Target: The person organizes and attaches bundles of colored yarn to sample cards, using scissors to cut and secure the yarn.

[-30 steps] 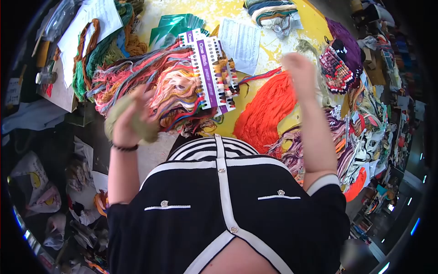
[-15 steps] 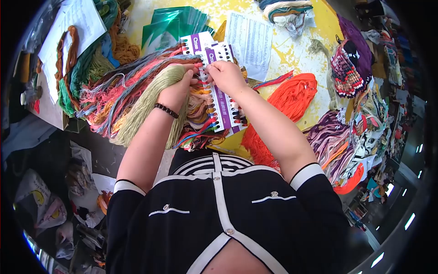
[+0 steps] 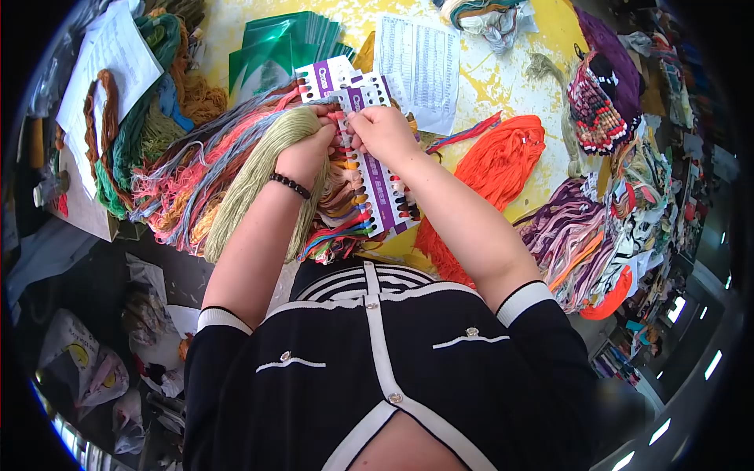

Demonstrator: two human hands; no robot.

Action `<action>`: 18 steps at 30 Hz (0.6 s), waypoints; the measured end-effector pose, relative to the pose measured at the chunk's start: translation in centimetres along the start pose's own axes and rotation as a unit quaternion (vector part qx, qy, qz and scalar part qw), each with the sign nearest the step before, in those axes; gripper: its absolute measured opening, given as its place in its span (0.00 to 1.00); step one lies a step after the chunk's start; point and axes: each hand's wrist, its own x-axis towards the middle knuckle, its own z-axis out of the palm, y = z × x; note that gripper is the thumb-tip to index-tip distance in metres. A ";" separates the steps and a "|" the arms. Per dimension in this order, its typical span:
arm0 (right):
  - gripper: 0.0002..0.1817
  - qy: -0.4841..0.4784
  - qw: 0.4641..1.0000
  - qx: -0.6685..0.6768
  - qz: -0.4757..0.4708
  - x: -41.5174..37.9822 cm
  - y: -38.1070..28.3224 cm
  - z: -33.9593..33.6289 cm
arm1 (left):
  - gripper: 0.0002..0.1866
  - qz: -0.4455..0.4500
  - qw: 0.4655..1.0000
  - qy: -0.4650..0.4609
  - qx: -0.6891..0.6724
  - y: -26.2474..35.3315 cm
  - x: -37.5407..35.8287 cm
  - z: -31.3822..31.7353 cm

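A thick skein of pale green embroidery thread [image 3: 255,169] drapes over my left hand [image 3: 306,153], whose fingers are closed at the left edge of a thread card. My right hand [image 3: 382,133] pinches at the same row of holes, fingertips close to the left ones; what lies between them is too small to make out. This white thread card [image 3: 382,196] has a purple stripe and holes along both edges, with coloured threads looped through. Another card [image 3: 326,74] lies partly beneath it. Pink, grey and brown threads [image 3: 212,149] fan out to the left.
An orange-red skein [image 3: 499,165] lies right of my right forearm. Behind the cards are green plastic sleeves [image 3: 287,47] and a printed sheet [image 3: 416,71]. More thread bundles [image 3: 573,235] crowd the right edge; a brown twisted skein [image 3: 100,129] lies on papers at left.
The view has shifted slightly, so the tabletop things appear a little further left. Both hands stay at the card's left edge, with only small finger movement.
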 end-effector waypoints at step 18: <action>0.11 -0.005 0.999 0.031 -0.010 -0.5 0.5 -0.4 | 0.12 0.014 0.975 -0.042 -0.218 2.4 -2.5 -0.9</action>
